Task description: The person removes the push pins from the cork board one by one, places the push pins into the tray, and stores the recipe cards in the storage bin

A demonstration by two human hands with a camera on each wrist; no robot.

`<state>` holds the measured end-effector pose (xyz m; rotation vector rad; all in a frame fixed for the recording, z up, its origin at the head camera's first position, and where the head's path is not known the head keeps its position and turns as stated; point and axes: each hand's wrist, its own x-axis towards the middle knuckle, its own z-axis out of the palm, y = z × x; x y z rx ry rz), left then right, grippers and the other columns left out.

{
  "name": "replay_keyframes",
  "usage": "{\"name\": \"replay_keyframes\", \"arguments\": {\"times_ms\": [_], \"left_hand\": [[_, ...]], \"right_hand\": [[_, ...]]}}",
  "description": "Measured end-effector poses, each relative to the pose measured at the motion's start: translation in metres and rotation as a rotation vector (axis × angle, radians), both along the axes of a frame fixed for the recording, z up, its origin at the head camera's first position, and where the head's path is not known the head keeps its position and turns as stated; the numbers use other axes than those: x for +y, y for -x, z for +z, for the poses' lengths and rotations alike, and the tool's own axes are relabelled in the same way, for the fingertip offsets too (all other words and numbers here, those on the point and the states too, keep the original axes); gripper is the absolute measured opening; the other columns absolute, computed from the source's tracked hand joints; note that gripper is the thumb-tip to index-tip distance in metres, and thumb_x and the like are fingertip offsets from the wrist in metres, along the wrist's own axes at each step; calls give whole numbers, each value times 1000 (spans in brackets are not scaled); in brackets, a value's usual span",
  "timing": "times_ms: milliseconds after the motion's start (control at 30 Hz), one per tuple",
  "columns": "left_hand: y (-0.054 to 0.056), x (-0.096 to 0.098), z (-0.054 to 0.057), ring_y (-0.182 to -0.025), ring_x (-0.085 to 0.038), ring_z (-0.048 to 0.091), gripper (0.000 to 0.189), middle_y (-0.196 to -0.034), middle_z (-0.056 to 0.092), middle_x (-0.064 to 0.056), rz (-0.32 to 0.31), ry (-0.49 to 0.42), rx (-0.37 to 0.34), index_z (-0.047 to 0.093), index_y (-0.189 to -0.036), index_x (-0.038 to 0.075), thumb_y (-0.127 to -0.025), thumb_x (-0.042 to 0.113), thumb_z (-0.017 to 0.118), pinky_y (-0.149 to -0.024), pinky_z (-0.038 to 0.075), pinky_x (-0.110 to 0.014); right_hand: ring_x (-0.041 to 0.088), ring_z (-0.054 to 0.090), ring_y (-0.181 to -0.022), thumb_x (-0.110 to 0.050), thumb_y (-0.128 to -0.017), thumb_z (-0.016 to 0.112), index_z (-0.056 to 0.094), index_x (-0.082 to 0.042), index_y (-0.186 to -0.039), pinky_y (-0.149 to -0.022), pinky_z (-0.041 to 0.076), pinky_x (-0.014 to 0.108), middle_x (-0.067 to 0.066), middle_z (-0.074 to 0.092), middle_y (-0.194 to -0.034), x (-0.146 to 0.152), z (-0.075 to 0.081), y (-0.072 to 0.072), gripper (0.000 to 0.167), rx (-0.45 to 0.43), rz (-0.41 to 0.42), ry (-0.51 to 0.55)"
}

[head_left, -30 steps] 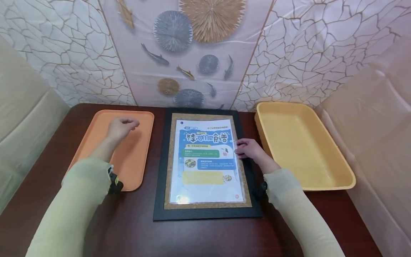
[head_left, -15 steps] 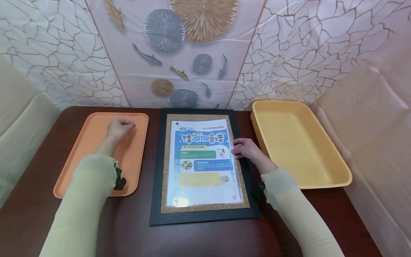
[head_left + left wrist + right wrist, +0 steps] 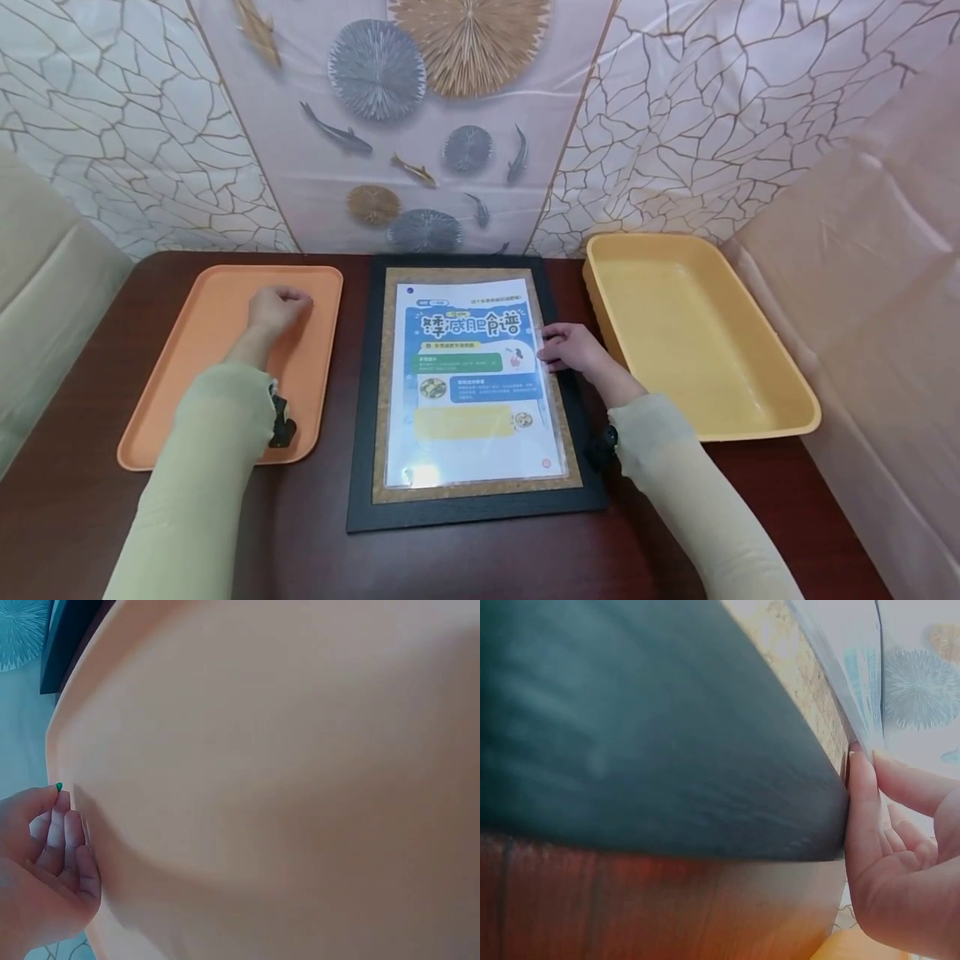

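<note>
We find the left hand [image 3: 274, 313] has lowered over the orange tray [image 3: 213, 329] left of the corkboard [image 3: 480, 506], fingers closed on a tiny green item [image 3: 59, 787], apparently a pick-up; the right hand [image 3: 573, 347] pinches the laminated recipe poster [image 3: 468, 387] on that board.

Draped indoor corner; home or office cannot be told

A patterned hanging [image 3: 442, 125] fills the top of the head view, its creases and sheen pointing to cloth or thin sheeting, printed with crackle lines [image 3: 112, 133] at upper left and upper right. Beige drapery [image 3: 862, 333] closes off the right edge, a pale drape [image 3: 52, 275] the left. Across the lower half stands a polished dark-brown table [image 3: 300, 542]. On it, at center, a black-framed cork board [image 3: 472, 509] bears a printed sheet [image 3: 468, 383] in Chinese characters; an orange tray [image 3: 300, 358] at left and a yellow tub [image 3: 697, 342] at right would suit either kind of room.
</note>
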<state>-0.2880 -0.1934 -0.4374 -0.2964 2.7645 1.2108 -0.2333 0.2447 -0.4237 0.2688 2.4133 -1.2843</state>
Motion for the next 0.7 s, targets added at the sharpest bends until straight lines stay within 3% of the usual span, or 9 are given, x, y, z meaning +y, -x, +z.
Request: {"name": "replay_keyframes", "arguments": {"times_ms": [233,700], "left_hand": [[-2,2,1,-106,-33,51,33,-116,58,-23,-18,7,-11,60,-110,-5,-94,22,48,-85,42,-38],[0,2,-1,-97,-29,53,32,-111,59,-24,-19,16,-7,61,-108,-5,-93,23,52,-73,41,-28]], "right_hand": [[19,66,-80,-10,-91,59,46,1,-132,-76,55,29,24,63,-114,0,0,1,44,1,2,-8],[21,67,-80,-9,-89,61,47,5,-130,-75,55,30,23,65,-108,-1,3,-1,45,6,10,21]]}}
